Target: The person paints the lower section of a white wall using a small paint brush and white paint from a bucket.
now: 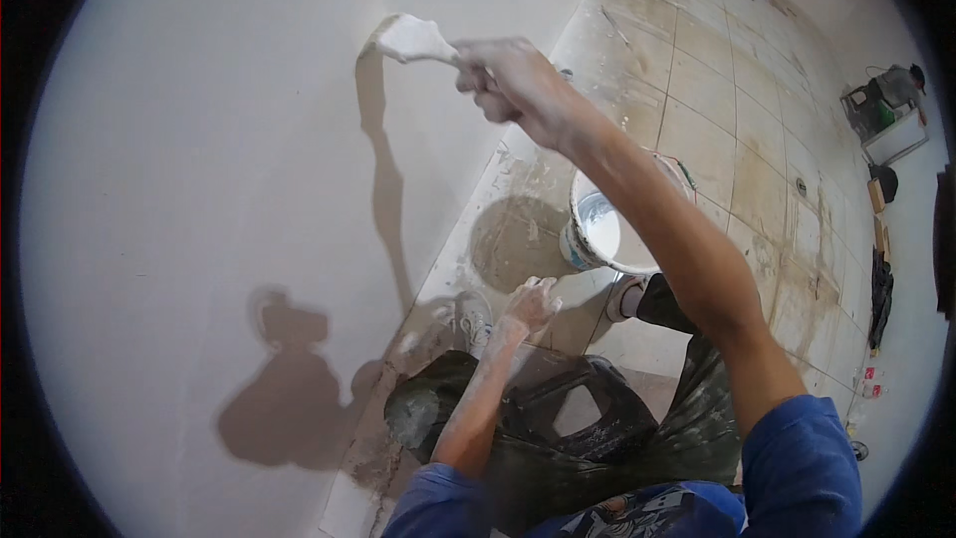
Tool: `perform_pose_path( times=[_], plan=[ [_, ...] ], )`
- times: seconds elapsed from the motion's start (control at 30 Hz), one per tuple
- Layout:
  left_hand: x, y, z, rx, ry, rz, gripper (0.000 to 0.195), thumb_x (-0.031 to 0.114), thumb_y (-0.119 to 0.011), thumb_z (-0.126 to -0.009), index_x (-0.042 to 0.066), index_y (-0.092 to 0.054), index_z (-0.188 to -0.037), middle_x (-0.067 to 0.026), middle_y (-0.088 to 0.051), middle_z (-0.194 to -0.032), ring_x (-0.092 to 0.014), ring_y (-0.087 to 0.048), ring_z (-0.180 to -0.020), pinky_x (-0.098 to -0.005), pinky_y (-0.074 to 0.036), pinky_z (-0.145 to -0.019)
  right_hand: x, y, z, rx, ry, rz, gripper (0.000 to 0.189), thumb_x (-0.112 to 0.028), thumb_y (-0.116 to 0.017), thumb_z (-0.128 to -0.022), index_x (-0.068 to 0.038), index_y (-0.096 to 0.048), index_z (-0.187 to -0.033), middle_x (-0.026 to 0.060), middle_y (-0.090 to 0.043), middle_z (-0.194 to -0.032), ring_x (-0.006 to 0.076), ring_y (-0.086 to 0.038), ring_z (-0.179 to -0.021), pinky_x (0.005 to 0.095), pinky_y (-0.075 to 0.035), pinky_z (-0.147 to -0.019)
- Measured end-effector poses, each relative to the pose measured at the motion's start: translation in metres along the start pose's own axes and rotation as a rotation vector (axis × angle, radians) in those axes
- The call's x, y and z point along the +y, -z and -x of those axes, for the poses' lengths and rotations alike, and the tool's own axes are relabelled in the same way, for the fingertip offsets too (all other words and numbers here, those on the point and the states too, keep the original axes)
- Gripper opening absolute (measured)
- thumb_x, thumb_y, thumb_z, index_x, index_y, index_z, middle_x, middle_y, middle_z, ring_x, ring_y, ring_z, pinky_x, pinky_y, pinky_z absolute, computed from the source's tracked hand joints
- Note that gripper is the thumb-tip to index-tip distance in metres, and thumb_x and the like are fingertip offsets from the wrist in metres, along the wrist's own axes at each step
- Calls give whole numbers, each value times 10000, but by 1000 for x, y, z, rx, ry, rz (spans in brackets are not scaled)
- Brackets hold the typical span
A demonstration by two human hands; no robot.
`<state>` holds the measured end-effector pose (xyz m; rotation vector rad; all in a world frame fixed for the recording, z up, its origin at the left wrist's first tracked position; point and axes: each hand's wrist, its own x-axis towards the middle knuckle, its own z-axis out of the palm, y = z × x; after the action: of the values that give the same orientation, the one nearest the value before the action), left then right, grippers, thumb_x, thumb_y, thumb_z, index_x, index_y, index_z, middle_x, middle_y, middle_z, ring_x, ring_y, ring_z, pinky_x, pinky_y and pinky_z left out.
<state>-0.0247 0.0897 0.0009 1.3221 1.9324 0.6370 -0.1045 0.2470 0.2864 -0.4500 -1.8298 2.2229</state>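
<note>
My right hand (504, 78) is shut on the handle of a white-coated brush or scraper (414, 39), whose broad end is at the white wall (224, 127); its exact kind is hard to tell. Whether it touches the wall is unclear. Below, my left hand (535, 305) hangs over the floor between my feet with its fingers curled and whitish residue on them; I see no tool in it. A bucket (575, 239) with white liquid stands on the tiles beyond the left hand, partly hidden behind my right forearm.
Stained floor tiles (698, 123) run along the wall. Beneath me is a dark plastic stool (635, 426). A thin stick-like thing (616, 26) lies near the wall. At the far right, a person (900, 86) is beside a white panel (894, 138), with dark items and bottles (870, 381) nearby.
</note>
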Motion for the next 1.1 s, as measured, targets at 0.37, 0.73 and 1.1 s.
perform_pose_path(
  times=[0.37, 0.73, 1.1],
  plan=[
    [-1, -14, -4, 12, -33, -22, 467, 285, -552, -811, 7, -505, -1183, -245, -557, -1096, -386, -527, -1037, -424, -417, -914, 133, -16, -16, 70, -262, 123, 196, -137, -470, -823, 21, -581, -792, 34, -474, -585, 96, -339, -379, 260, -251, -340],
    [-3, -9, 4, 177, -87, 19, 436, 290, -573, -809, 11, -530, -1143, -225, -576, -1057, -359, -545, -1010, -407, -434, -888, -19, -35, 8, -9, 35, 107, 224, -115, -466, -869, 47, -601, -946, 8, -459, -612, 43, -322, -397, 212, -216, -324],
    [-9, -19, -2, 237, -124, 34, 438, 316, -576, -799, 47, -535, -1143, -210, -581, -1027, -364, -561, -965, -422, -446, -856, 96, -29, -10, 26, -359, 186, 188, -143, -476, -868, 17, -574, -861, 38, -466, -610, 61, -327, -390, 230, -217, -318]
  ],
)
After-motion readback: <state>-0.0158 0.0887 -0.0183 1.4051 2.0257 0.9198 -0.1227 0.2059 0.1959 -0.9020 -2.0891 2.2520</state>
